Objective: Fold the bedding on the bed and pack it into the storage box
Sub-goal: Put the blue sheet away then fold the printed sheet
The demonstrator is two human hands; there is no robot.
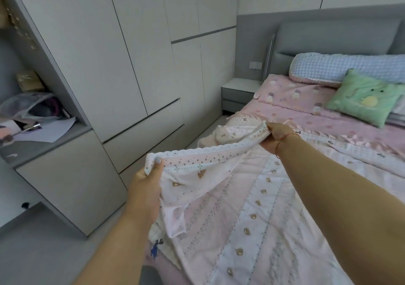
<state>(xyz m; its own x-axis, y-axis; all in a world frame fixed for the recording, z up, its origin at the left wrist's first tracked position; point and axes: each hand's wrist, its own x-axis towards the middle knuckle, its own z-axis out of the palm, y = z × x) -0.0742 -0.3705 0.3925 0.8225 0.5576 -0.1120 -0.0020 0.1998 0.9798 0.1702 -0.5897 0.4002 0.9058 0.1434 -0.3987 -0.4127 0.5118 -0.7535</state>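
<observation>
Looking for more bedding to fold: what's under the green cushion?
The green cushion lies on the pink sheet, its top corner against the blue checked bolster. A grey-striped edge peeks out beneath; the rest is covered.

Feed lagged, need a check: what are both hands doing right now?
Left hand: gripping the near corner of the quilt.
Right hand: gripping the quilt's edge farther up the bed, holding it raised.

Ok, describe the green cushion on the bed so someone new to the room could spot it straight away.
Find the grey headboard. Below it lies a long blue checked pillow, and the green cushion leans against that, on the pink sheet. It is the only green thing there, with a yellow patch stitched on.
</observation>
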